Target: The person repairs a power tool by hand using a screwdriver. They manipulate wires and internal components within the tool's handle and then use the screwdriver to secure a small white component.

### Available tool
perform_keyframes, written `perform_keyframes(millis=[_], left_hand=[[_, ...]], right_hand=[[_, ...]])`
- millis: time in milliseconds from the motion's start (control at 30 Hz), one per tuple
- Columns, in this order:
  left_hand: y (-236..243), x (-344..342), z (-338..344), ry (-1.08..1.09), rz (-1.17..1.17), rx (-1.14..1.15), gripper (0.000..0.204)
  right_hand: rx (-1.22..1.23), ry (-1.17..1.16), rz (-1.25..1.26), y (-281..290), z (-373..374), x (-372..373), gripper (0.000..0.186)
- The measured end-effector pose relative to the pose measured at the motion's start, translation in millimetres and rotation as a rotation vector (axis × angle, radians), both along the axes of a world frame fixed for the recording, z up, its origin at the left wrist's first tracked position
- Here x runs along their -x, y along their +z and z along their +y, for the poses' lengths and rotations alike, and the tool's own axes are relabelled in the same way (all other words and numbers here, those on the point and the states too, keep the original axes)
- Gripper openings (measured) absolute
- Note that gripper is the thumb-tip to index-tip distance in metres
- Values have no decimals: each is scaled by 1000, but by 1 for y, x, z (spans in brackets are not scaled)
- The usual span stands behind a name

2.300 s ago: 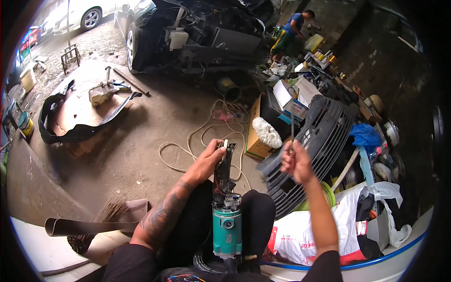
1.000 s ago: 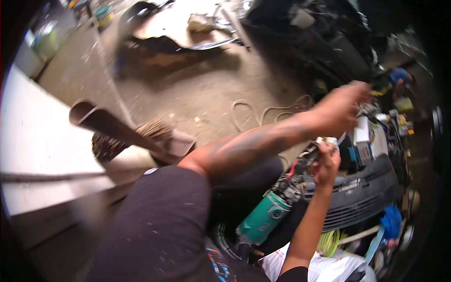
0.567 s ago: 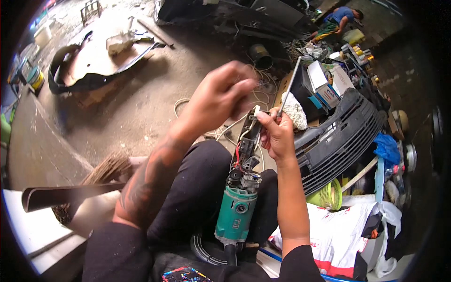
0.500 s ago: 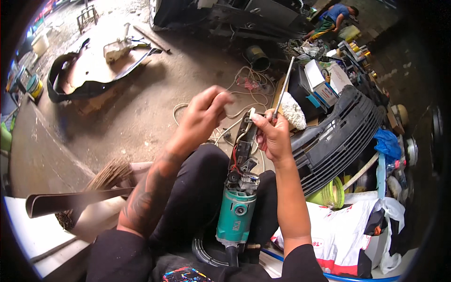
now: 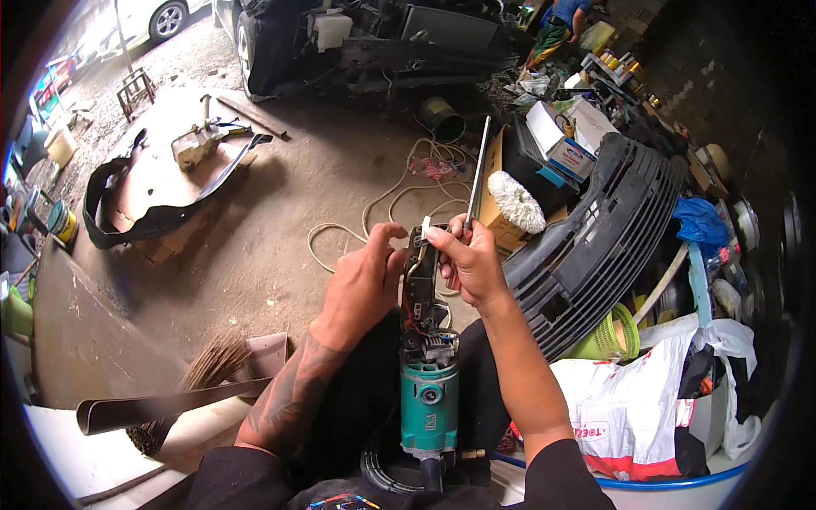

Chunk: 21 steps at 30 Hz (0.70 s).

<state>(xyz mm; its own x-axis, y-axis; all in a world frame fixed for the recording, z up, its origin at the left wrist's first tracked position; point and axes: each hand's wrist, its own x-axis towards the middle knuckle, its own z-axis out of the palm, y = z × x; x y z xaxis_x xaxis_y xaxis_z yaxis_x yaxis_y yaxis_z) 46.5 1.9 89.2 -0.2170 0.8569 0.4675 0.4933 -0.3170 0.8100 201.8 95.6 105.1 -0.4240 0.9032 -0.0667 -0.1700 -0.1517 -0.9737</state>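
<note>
A teal power tool stands between my legs, its black handle pointing away from me. The handle is opened up, showing wires and inner parts. My right hand is closed around a long-shafted screwdriver, whose tip points up and away. Its thumb is at a small white piece at the handle's far end; whether it grips that piece is unclear. My left hand is beside the handle's far end, index finger bent toward it and thumb apart, with nothing visible in it.
A pale cord loops over the floor beyond the tool. To the right lie a black grille, a fluffy white pad and a white bag. A broom and a black curved car part are left. A person bends far off.
My left hand has moved down and right, in beside the handle's end, and its index finger has reached toward it. My right hand stays there with the screwdriver. The view has shifted.
</note>
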Motion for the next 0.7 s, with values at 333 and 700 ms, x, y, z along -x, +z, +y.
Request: perform_keyframes(millis=[333, 700], left_hand=[[13, -1, 17, -27, 306, 156, 18], [-1, 21, 20, -76, -160, 33, 28]], right_hand=[[11, 26, 46, 2, 0, -2, 35], [-81, -53, -78, 2, -5, 3, 38]])
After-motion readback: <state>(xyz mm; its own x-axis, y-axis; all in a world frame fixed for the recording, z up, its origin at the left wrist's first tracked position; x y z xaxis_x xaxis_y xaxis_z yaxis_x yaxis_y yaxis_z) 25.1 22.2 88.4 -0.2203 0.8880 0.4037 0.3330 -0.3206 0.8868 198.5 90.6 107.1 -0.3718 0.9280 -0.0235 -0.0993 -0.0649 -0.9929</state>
